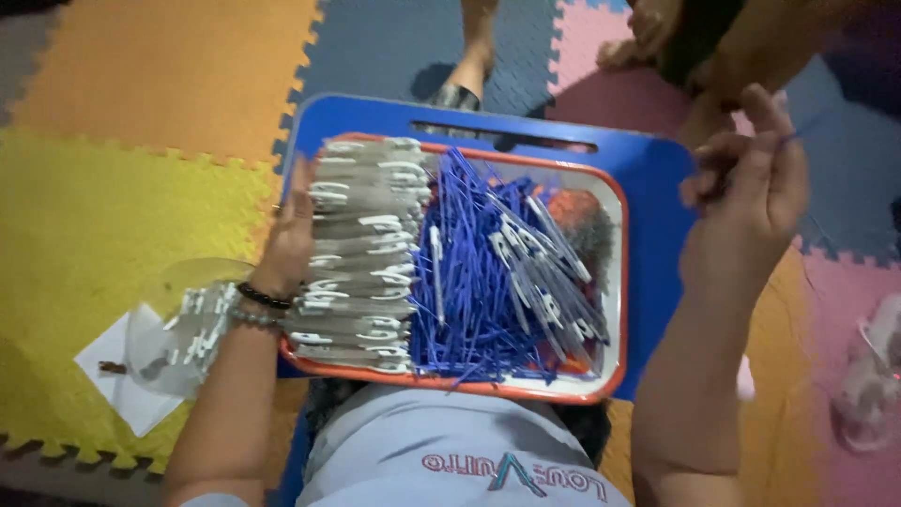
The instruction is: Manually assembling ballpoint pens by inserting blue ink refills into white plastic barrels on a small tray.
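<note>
A white tray with an orange rim (pixel 615 282) rests on a blue board (pixel 648 169) over my lap. Its left side holds a thick stack of grey cards with white clips (pixel 361 253); its right side holds a heap of thin blue strands (pixel 488 282) mixed with more clipped pieces. My left hand (pixel 289 239), with bead bracelets on the wrist, presses against the left edge of the card stack. Raised above the tray's right side, my right hand (pixel 751 183) pinches one thin blue strand (pixel 786 139) between its fingertips.
Coloured foam floor mats (pixel 141 216) lie all around. A clear plastic bag with more clipped pieces (pixel 192 329) and a white paper (pixel 122 385) sit at the left. Another person's foot (pixel 474 47) and limbs (pixel 741 47) are at the top. A pale object (pixel 873 376) lies at the right.
</note>
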